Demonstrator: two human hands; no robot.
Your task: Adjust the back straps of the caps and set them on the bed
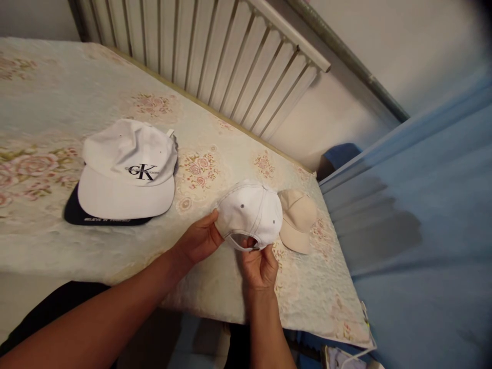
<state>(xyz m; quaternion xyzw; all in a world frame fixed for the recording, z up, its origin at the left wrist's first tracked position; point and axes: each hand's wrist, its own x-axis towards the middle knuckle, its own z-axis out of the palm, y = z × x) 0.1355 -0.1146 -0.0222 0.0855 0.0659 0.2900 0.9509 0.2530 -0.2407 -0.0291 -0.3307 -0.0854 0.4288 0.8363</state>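
Observation:
A white baseball cap (249,207) is held up between my two hands, its back opening and strap turned toward me. My left hand (202,237) grips its left edge, thumb on the outside. At the lower right, by the strap, my right hand (259,264) has its fingers closed on the rim. Just beyond it to the right, a beige cap (299,218) lies on the bed. Farther left sits a white cap with black letters (126,164), stacked over a dark cap (75,209) whose brim pokes out underneath.
The caps lie on a flower-patterned bed cover (230,287). A white radiator (215,56) runs along the far side. A blue curtain (423,230) hangs at the right, with a dark blue item (342,152) beside it near the wall.

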